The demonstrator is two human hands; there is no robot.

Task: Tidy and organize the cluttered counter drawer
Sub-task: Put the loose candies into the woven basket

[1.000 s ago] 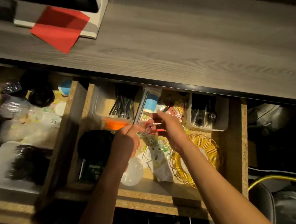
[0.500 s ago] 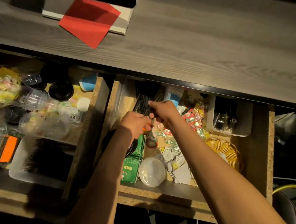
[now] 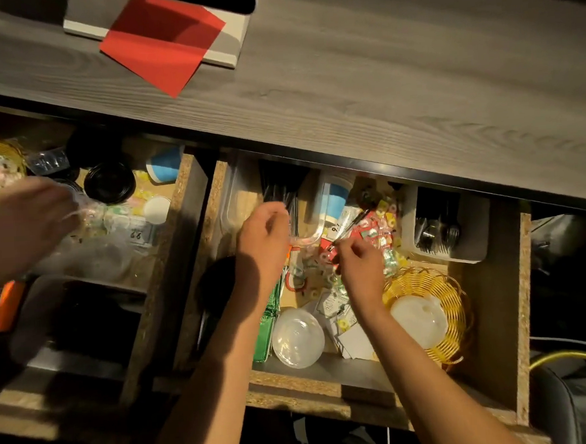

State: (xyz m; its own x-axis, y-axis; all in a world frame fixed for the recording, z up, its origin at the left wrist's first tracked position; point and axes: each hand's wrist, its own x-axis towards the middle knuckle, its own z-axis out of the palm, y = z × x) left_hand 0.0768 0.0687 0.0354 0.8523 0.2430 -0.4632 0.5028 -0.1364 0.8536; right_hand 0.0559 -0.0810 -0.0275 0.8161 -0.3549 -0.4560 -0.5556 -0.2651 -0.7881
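1. The open drawer (image 3: 489,312) fills the middle and right of the frame, under the edge of a grey wooden counter (image 3: 379,79).
2. The left hand (image 3: 264,244) is in the middle of the frame, fingers curled over the near rim of a clear plastic tray (image 3: 311,234); how firmly it grips cannot be told.
3. That tray sits at the back left of the drawer and holds a bundle of black sticks (image 3: 279,197).
4. The right hand (image 3: 358,269) is just right of centre, its fingertips pinched narrowly on the lower end of a thin black pen (image 3: 352,225), which slants up to the right.
5. Under and around the right hand lies a scatter of small coloured wrapped candies (image 3: 387,236).
6. A paper cup with a blue band (image 3: 336,198) lies on its side behind the candies.
7. A white bin (image 3: 475,252) at the back right of the drawer holds metal cutlery (image 3: 438,230).
8. A yellow wire basket (image 3: 450,294) in the lower right of the drawer holds a translucent lid (image 3: 417,320).
9. A clear round lid (image 3: 298,338) lies at the drawer's front, beside a green packet (image 3: 266,340).
10. A red sheet of paper (image 3: 160,41) lies on the counter at upper left, partly over a white box (image 3: 223,51).
11. A blurred third hand (image 3: 20,224) reaches into a second drawer (image 3: 170,263) at the left edge; its fingers are too blurred to read.
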